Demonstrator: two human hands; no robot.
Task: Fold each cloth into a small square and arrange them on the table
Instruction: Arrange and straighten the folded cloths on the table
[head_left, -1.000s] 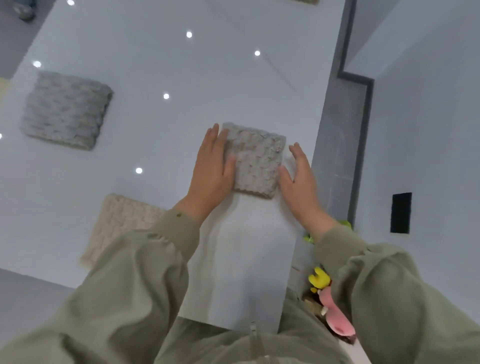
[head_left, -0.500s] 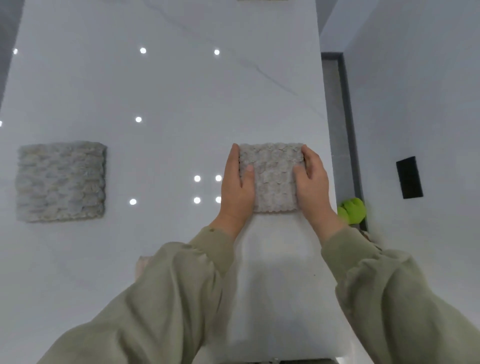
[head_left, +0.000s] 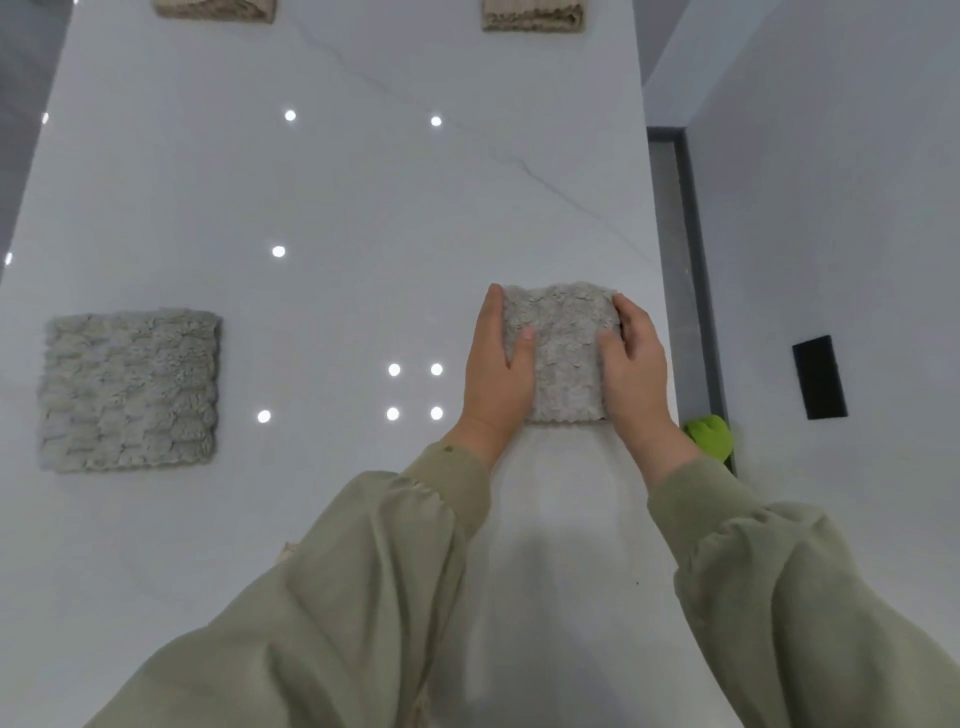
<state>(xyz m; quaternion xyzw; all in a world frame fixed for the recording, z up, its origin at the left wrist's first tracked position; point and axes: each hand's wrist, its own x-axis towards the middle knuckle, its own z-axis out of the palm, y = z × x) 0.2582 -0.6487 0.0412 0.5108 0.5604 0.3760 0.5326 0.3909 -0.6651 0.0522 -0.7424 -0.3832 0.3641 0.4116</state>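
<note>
So over by the left edge of the white glossy desk (head_left: 363, 208) there's a grey folded cloth (head_left: 130, 389) lying flat as a neat square, nothing touching it; up at the far edge a beige cloth (head_left: 215, 8) is half cut off by the frame, and further right along that same edge sits a second beige cloth (head_left: 532, 15), also cut off; ceiling lights show as bright dots in the desk's shine. Then near the right edge you get the action: the left hand (head_left: 498, 374) lies with its fingers straight along the left side of the small grey cloth (head_left: 563, 353) and its thumb resting on top; that cloth is folded into a small square and sits flat on the desk, close to the right edge; the right hand (head_left: 636, 369) rests against its right side, fingers loose and only a bit bent, thumb on top too, so the cloth is sandwiched between both hands. Both olive sleeves (head_left: 363, 597) fill the bottom of the view. Past the desk's right edge a green thing (head_left: 709, 436) pokes out, can't tell what it is; further right is a black rectangle (head_left: 819, 376).
</note>
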